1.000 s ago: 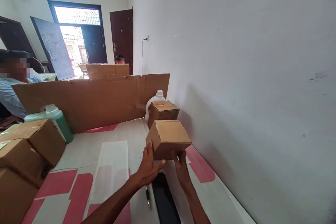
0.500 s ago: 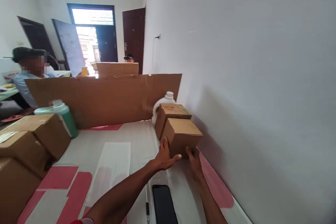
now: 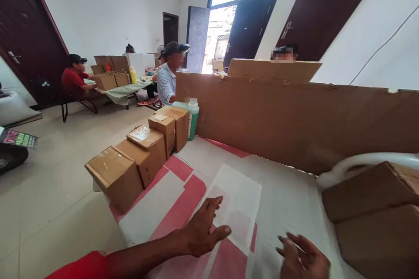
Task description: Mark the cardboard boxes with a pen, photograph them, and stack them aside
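Note:
My left hand (image 3: 206,229) hovers over the table with its thumb and fingers apart, holding nothing. Beneath and just beyond it lies a white sheet (image 3: 240,196) on the white-and-pink table cover (image 3: 284,192). My right hand (image 3: 303,255), at the lower right, has loosely bent, spread fingers and is empty. To its right, by the wall side, stand two cardboard boxes, a nearer one (image 3: 376,239) and a farther one (image 3: 363,189). A white jug (image 3: 340,168) shows partly behind them.
Several cardboard boxes (image 3: 113,174) line the table's left edge, ending at a green bottle (image 3: 194,120). An upright cardboard panel (image 3: 278,115) bounds the far side. Beyond it a person (image 3: 168,74) sits at left. Another person (image 3: 77,76) sits at a farther table (image 3: 121,91).
Both hands have let go of the nearer box by the wall and moved back from it. The view has turned left, bringing the left row of boxes and other people into sight.

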The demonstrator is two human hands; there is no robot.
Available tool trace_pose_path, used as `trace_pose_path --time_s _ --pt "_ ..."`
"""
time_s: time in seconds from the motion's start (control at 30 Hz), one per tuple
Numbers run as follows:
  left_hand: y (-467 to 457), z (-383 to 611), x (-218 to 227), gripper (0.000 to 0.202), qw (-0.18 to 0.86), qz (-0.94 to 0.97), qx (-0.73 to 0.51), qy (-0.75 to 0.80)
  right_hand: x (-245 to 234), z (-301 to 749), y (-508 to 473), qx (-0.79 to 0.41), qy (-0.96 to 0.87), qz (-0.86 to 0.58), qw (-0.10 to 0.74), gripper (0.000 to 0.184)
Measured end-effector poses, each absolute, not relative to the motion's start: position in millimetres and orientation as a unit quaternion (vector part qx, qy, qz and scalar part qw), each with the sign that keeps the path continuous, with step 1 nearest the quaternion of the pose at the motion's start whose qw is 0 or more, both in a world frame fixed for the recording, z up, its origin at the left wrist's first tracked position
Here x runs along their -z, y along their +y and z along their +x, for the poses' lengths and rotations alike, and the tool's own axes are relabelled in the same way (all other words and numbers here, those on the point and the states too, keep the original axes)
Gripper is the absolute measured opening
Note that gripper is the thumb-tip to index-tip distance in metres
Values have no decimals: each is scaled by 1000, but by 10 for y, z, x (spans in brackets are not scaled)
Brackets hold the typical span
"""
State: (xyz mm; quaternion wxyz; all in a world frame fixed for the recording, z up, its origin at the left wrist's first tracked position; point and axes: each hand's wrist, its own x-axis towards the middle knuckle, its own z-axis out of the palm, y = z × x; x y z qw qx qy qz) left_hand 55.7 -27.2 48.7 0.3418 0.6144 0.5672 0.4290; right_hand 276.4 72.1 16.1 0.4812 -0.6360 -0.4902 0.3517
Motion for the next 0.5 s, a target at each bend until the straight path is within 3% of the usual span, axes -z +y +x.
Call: trace_pose_path --time_s 0.17,0.27,0.33,0.4,0.5 --pt "-959 -97 -1029 63 21 611 -522 594 -452 1778 398 -426 -607 -514 432 49" --pt "-1330 -679 -1229 68 -227 483 -549 643 -389 1206 91 -486 -668 -431 363 47" --pt "-1503 -1151 -1241 81 -325 344 -581 663 -320 854 -134 -521 -706 -363 314 43" --pt "-1612 -1601 -1150 103 -295 209 -621 695 -257 540 -353 -539 -739 -305 266 42" --pt "-1694 -2023 -873 101 -169 133 -667 713 -197 141 -649 -557 -766 -244 206 65"
